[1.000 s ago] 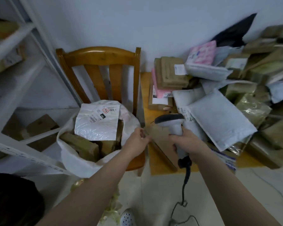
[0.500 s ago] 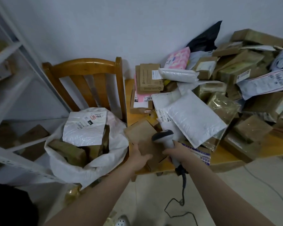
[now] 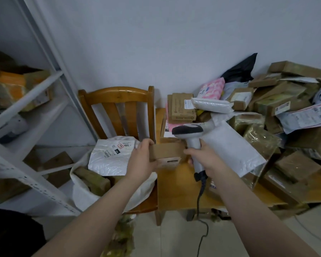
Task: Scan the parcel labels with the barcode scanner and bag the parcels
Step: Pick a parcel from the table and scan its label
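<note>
My left hand (image 3: 143, 157) grips a small brown cardboard box (image 3: 167, 152) by its left side, holding it over the table's near left corner with a label on its lower front face. My right hand (image 3: 202, 156) grips the handle of a grey corded barcode scanner (image 3: 190, 132), whose dark head sits just above and right of the box. A white sack (image 3: 85, 190) stands open on the wooden chair (image 3: 117, 95) to the left, holding a white padded mailer (image 3: 109, 156) and brown boxes.
The yellow table (image 3: 176, 190) carries a heap of parcels (image 3: 267, 115) reaching to the right edge, with a large white mailer (image 3: 232, 147) right of the scanner. A white metal shelf (image 3: 26, 115) with boxes stands at the left. The scanner cable hangs to the tiled floor.
The box has been lifted and turned so its label side faces me. The scanner has risen above the box. The view has tilted upward.
</note>
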